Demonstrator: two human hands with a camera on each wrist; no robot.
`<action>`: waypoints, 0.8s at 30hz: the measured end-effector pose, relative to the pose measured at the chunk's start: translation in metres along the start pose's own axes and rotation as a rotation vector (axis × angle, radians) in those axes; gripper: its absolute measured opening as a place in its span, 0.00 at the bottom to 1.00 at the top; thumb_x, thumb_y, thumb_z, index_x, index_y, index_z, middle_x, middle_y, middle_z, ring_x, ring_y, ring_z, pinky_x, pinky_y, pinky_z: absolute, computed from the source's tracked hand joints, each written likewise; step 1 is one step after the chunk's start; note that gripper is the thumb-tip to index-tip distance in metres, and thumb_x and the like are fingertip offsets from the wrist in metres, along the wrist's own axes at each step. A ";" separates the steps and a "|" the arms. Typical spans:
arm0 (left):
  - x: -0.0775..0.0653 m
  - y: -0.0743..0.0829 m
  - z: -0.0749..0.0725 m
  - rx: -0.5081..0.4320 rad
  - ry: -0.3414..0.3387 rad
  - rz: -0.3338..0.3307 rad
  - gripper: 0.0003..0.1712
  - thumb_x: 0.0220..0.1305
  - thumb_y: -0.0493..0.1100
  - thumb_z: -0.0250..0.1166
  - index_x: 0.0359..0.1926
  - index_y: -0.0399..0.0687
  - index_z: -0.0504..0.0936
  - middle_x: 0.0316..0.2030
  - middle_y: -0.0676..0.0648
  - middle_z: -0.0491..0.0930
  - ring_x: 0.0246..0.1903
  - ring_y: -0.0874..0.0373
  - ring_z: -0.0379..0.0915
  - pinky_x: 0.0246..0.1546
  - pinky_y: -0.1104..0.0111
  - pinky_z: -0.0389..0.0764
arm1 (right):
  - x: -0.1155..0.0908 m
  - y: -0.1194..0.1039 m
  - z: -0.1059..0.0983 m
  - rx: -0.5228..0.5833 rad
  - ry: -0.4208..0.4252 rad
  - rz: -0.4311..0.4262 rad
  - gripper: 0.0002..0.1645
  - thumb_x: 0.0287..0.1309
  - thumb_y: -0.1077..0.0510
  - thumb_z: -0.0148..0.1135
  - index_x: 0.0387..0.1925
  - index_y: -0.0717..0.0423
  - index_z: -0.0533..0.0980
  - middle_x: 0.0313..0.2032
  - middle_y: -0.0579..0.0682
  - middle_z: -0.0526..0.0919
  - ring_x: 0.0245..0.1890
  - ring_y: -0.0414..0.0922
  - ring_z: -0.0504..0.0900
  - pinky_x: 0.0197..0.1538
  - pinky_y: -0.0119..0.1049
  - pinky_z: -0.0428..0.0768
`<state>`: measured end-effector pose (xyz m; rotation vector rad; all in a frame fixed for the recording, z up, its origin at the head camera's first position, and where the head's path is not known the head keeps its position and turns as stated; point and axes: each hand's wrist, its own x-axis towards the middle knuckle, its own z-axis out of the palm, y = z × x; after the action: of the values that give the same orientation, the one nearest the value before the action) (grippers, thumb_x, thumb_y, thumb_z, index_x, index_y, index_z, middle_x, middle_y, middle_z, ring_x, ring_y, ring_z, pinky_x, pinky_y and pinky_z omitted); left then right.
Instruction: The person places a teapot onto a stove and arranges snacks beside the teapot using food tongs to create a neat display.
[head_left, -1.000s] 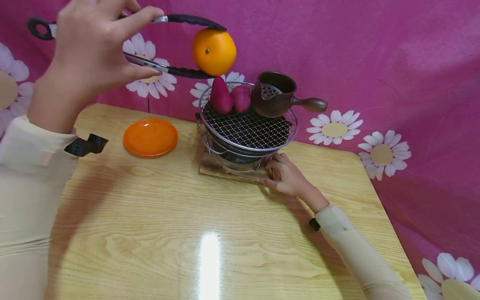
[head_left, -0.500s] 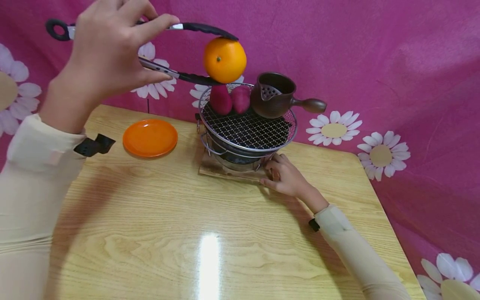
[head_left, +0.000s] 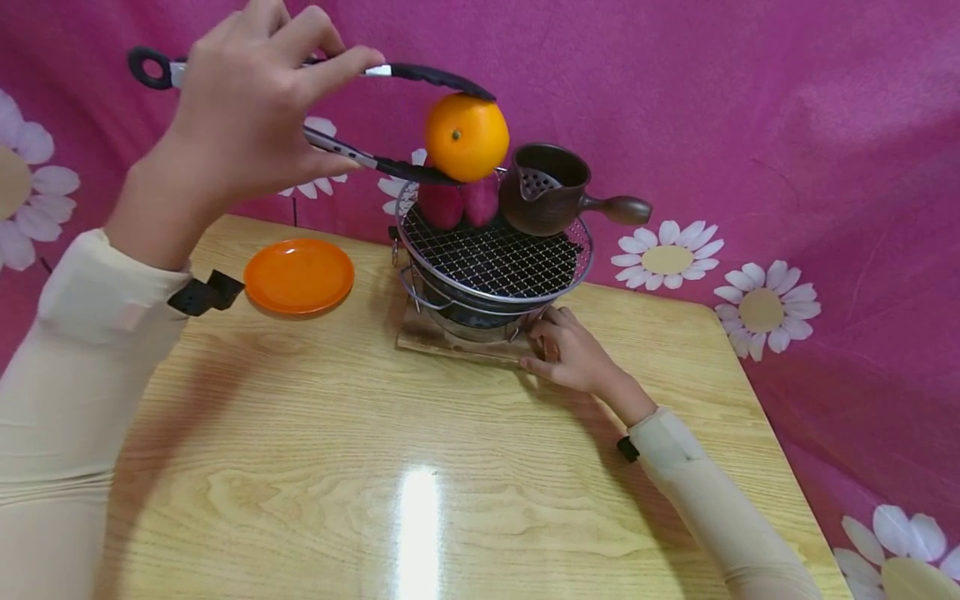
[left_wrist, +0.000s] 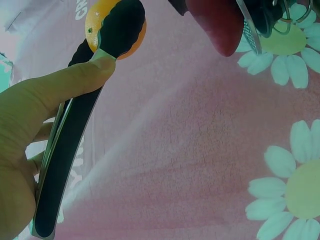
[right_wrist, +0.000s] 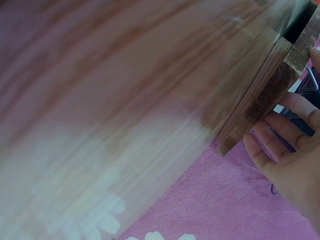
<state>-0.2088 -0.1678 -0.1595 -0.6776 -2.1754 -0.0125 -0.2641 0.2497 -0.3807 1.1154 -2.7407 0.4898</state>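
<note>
My left hand (head_left: 255, 108) grips a pair of black-and-silver tongs (head_left: 442, 79), thumb on the lower arm and fingers on the upper. Between the black tips sits an orange (head_left: 467, 137), raised over the back left of a round grill (head_left: 502, 258). In the head view it overlaps two red-purple sweet potatoes (head_left: 439, 210), hiding their tops. My right hand (head_left: 573, 354) holds the right front corner of the wooden board (head_left: 450, 346) under the grill. The right wrist view shows its fingers (right_wrist: 257, 150) bent against the board's edge.
A dark brown side-handled clay pot (head_left: 543, 208) stands on the back right of the grill mesh, its handle pointing right. Left of the grill, an orange plate (head_left: 300, 279) lies on the wooden table (head_left: 337, 467). A pink flowered cloth (head_left: 750, 125) hangs behind.
My left hand has moved right and down with the tongs and orange, bringing the orange in front of the sweet potatoes in the head view. The right hand has stayed still.
</note>
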 end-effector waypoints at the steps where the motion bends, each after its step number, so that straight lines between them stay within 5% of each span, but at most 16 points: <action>1: 0.000 0.001 0.001 0.000 0.000 0.005 0.47 0.49 0.49 0.82 0.70 0.49 0.74 0.53 0.37 0.74 0.53 0.39 0.66 0.50 0.42 0.79 | 0.000 0.000 0.000 -0.001 -0.003 0.004 0.17 0.53 0.48 0.73 0.30 0.56 0.77 0.41 0.52 0.76 0.44 0.52 0.70 0.47 0.46 0.70; 15: 0.003 0.010 0.008 0.001 -0.018 0.033 0.48 0.46 0.52 0.84 0.68 0.48 0.75 0.50 0.38 0.74 0.44 0.40 0.63 0.35 0.51 0.75 | 0.000 -0.001 0.000 -0.003 -0.005 0.007 0.17 0.54 0.48 0.72 0.32 0.56 0.78 0.40 0.53 0.76 0.43 0.52 0.70 0.46 0.45 0.69; 24: 0.005 0.014 0.011 -0.025 -0.042 0.052 0.47 0.47 0.50 0.83 0.68 0.47 0.75 0.48 0.38 0.73 0.44 0.40 0.63 0.39 0.51 0.75 | 0.000 -0.001 -0.001 0.004 -0.005 0.000 0.16 0.55 0.49 0.72 0.30 0.56 0.77 0.39 0.53 0.76 0.43 0.52 0.69 0.47 0.46 0.69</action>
<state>-0.2128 -0.1510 -0.1656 -0.7549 -2.2005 0.0021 -0.2631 0.2490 -0.3799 1.1191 -2.7453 0.4940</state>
